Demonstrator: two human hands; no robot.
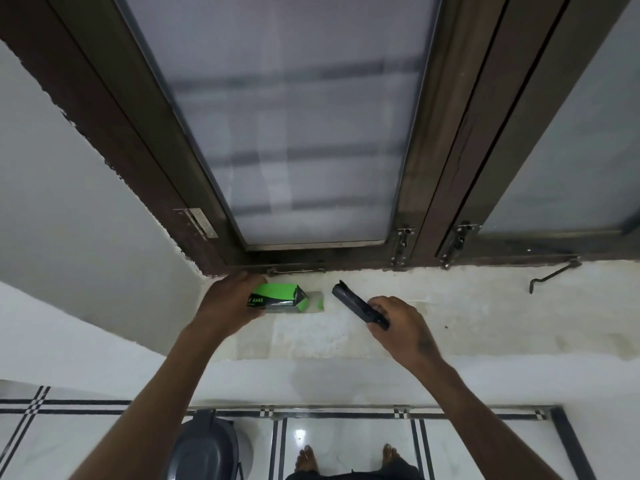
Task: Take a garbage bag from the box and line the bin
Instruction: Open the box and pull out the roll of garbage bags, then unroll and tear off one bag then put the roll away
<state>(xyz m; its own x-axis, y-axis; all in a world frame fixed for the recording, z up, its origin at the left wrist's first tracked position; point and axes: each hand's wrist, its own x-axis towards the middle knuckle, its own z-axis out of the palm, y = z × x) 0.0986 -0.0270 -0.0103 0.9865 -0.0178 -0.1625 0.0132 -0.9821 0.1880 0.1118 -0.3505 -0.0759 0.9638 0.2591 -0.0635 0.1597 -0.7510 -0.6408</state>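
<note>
On a pale window sill, the left hand grips a green box; to its right, the right hand holds a rolled black garbage bag; a grey bin stands near, below

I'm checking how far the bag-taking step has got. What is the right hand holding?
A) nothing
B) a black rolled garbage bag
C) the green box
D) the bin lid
B: the right hand grips a black rolled garbage bag, while the left hand holds the green box on the sill.
</note>
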